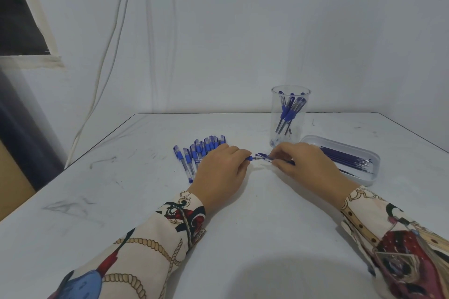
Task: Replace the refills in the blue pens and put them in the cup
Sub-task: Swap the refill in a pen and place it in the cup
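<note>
Head view. Your left hand (pixel 220 172) and right hand (pixel 301 160) each pinch an end of one blue pen (pixel 263 157) above the bench (pixel 243 213). Step: apparently mid-refill. Next: close it, drop into cup (pixel 289 116).

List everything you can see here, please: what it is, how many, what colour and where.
table: one, white, scuffed, fills the foreground.
cup: one, clear, far side of table, holds several blue pens.
tray: one, clear, right of cup, holds a bundle of dark blue refills.
pen row: about ten, blue, lying left of centre, partly behind the left hand.
held pen: one, blue, between the hands.
cables: white, on wall, left.
sleeves: two, patterned cream.
left hand: grips one pen end.
right hand: grips the other.
</note>
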`<act>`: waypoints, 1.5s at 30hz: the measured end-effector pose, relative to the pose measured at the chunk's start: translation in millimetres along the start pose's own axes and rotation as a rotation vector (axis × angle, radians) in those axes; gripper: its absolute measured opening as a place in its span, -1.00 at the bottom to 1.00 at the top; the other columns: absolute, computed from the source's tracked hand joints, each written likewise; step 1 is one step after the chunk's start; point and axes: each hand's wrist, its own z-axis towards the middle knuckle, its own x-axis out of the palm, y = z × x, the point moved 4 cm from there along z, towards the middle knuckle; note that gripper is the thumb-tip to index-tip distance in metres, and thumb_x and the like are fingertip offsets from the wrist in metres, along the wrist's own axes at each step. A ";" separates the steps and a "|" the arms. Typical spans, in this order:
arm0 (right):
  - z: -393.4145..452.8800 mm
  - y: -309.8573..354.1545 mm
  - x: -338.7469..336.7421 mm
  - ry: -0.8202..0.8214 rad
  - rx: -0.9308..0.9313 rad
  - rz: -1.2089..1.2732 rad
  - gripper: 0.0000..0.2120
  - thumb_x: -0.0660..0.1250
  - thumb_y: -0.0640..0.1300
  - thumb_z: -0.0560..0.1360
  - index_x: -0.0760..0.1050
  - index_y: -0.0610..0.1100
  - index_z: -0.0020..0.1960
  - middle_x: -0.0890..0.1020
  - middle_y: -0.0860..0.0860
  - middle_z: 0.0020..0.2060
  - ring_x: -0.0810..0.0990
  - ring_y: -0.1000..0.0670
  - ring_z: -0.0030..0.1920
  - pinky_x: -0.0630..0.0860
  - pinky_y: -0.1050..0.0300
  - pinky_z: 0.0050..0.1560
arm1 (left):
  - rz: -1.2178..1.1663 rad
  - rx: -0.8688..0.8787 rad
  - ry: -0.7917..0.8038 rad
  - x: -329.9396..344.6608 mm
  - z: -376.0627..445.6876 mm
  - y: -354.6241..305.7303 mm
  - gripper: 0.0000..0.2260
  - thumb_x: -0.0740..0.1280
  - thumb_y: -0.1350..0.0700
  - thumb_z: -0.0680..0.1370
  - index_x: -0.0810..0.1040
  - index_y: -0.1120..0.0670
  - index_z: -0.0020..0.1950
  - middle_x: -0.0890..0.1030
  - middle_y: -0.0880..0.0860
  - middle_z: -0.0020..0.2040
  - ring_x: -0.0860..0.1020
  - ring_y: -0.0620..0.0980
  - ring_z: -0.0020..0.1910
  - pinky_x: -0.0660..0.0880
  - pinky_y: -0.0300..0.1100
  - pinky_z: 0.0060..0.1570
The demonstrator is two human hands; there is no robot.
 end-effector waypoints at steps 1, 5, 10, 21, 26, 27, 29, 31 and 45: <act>0.0 1.3 -0.7 0.003 0.000 0.016 -0.80 0.30 -0.03 0.53 0.56 0.00 0.14 0.64 0.08 -0.03 0.54 0.10 -0.07 0.43 0.24 -0.02 | 0.000 -0.001 0.004 0.1 0.1 -0.2 -0.85 0.28 0.13 0.54 0.60 0.10 0.04 0.63 0.00 -0.19 0.51 0.01 -0.21 0.48 -0.09 -0.28; -1.2 4.7 -1.2 0.017 0.007 0.067 -0.79 0.32 -0.05 0.52 0.57 -0.01 0.14 0.63 0.08 -0.04 0.52 0.12 -0.08 0.38 0.30 -0.05 | -0.005 0.007 0.000 -0.9 0.3 -1.8 -0.87 0.30 0.14 0.54 0.60 0.10 0.03 0.63 0.01 -0.20 0.51 0.01 -0.23 0.44 -0.13 -0.28; -2.5 4.6 -4.8 0.010 0.026 0.092 -0.82 0.32 -0.08 0.53 0.58 -0.02 0.12 0.59 0.13 -0.10 0.50 0.14 -0.11 0.36 0.36 -0.12 | -0.005 0.006 -0.004 -1.3 0.6 -1.1 -0.84 0.26 0.12 0.52 0.60 0.10 0.01 0.62 0.00 -0.22 0.51 0.01 -0.25 0.47 -0.11 -0.31; -3.5 8.1 -2.8 0.024 0.027 0.165 -0.83 0.34 -0.10 0.51 0.59 0.01 0.09 0.58 0.15 -0.12 0.51 0.16 -0.13 0.39 0.40 -0.10 | -0.066 -0.048 0.054 -0.7 -0.8 -3.8 -0.75 0.22 0.06 0.59 0.48 0.06 0.24 0.62 0.01 -0.08 0.51 -0.01 -0.08 0.47 -0.13 -0.10; -2.3 11.8 -1.0 0.029 0.017 0.182 -0.75 0.34 -0.12 0.51 0.57 -0.04 0.18 0.56 0.12 -0.08 0.51 0.14 -0.10 0.34 0.49 -0.10 | -0.117 -0.109 0.110 2.5 -0.9 -2.1 -0.70 0.17 -0.02 0.60 0.39 0.02 0.31 0.58 0.01 -0.01 0.50 -0.04 -0.03 0.47 -0.11 0.00; -2.0 12.0 -1.6 0.024 0.010 0.183 -0.76 0.35 -0.13 0.51 0.58 -0.05 0.17 0.57 0.09 -0.09 0.52 0.11 -0.09 0.32 0.50 -0.12 | -0.120 -0.112 0.118 3.1 -0.9 -1.4 -0.69 0.17 -0.03 0.60 0.39 0.02 0.31 0.58 0.01 -0.01 0.50 -0.04 -0.02 0.47 -0.11 0.01; -1.8 12.1 -2.9 0.018 0.008 0.201 -0.80 0.36 -0.15 0.50 0.61 -0.06 0.11 0.58 0.07 -0.12 0.51 0.12 -0.12 0.32 0.52 -0.14 | -0.123 -0.118 0.131 4.5 -0.1 -0.8 -0.69 0.17 -0.03 0.60 0.39 0.03 0.31 0.58 0.02 0.01 0.50 -0.02 0.00 0.46 -0.10 0.02; -2.5 12.6 -2.8 0.029 0.030 0.240 -0.83 0.36 -0.14 0.50 0.61 -0.04 0.08 0.58 0.11 -0.15 0.50 0.21 -0.17 0.31 0.55 -0.16 | -0.126 -0.122 0.139 5.9 0.6 -1.3 -0.68 0.16 -0.04 0.60 0.39 0.04 0.31 0.58 0.04 0.02 0.50 0.00 0.01 0.46 -0.07 0.02; -2.0 13.5 -0.7 0.039 0.175 0.512 -0.85 0.40 -0.24 0.45 0.62 0.00 -0.09 0.63 0.12 -0.25 0.54 0.21 -0.19 0.34 0.48 -0.18 | -0.155 -0.088 0.106 3.1 1.7 -3.5 -0.73 0.19 0.03 0.60 0.44 0.10 0.25 0.59 0.07 -0.01 0.50 0.03 -0.02 0.47 -0.05 -0.02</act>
